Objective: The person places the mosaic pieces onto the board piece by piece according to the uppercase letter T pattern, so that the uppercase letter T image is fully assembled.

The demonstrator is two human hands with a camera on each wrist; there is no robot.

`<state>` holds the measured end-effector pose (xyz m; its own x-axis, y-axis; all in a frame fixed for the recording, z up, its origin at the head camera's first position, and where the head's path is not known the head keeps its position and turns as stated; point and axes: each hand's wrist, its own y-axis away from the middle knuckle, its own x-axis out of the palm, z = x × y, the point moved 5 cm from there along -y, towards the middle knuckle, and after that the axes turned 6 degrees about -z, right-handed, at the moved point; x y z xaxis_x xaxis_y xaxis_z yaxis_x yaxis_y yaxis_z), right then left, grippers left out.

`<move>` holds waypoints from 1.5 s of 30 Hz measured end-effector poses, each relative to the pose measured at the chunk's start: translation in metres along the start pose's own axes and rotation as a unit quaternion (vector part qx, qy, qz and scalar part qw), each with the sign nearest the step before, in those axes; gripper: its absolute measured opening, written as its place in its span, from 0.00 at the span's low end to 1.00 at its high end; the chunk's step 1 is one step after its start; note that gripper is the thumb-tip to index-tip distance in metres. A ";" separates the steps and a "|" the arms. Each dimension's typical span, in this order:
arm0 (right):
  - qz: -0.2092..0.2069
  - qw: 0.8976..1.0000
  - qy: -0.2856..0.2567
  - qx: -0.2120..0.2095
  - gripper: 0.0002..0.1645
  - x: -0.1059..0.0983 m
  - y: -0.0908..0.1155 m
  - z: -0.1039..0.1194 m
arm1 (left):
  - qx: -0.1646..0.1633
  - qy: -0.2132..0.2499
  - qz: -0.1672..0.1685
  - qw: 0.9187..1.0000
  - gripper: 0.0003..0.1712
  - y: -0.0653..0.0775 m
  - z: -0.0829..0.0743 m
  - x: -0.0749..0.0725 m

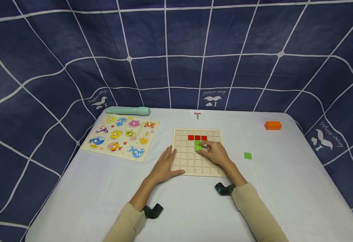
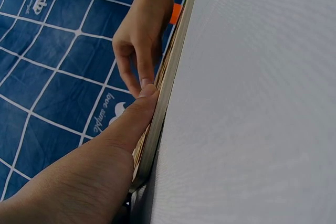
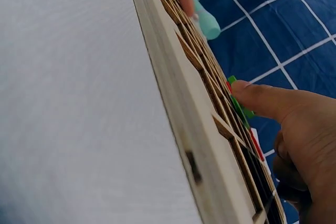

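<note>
A wooden grid board (image 1: 183, 161) lies on the white table. Three red square tiles (image 1: 197, 137) sit side by side in one of its upper rows. Directly below the middle one is a green tile (image 1: 197, 143). My right hand (image 1: 217, 154) pinches another green square tile (image 1: 198, 148) between thumb and fingers, just below that one; the right wrist view shows this tile (image 3: 233, 80) tilted at the thumb tip. Along the board's left edge, my left hand (image 1: 162, 168) rests with extended fingers, its thumb (image 2: 139, 111) at the lower edge.
A loose green tile (image 1: 248, 156) lies right of the board, and an orange block (image 1: 273, 125) farther back. Behind the board is a printed grid card (image 1: 192, 117). A sea-animal peg puzzle (image 1: 103, 154) and a mint-green cylindrical object (image 1: 128, 111) occupy the left.
</note>
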<state>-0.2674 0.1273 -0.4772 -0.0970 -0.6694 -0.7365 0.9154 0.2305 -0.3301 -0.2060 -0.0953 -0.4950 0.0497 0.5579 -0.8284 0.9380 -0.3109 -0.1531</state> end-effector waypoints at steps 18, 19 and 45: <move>0.000 1.000 0.002 -0.013 0.19 0.003 0.001 -0.002 | -0.003 -0.008 0.005 1.000 0.60 0.000 0.000 0.000; 0.000 1.000 0.002 -0.013 0.19 0.003 0.001 -0.002 | -0.003 -0.009 0.005 1.000 0.60 0.000 0.000 0.000; -0.054 0.998 0.014 -0.008 0.21 -0.064 0.046 -0.053 | -0.005 -0.004 0.004 1.000 0.60 0.000 0.000 0.002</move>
<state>-0.2398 0.2185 -0.4764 -0.2054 -0.6707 -0.7128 0.8925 0.1705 -0.4176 -0.2064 -0.0942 -0.4971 0.0540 0.5502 -0.8333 0.9410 -0.3072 -0.1419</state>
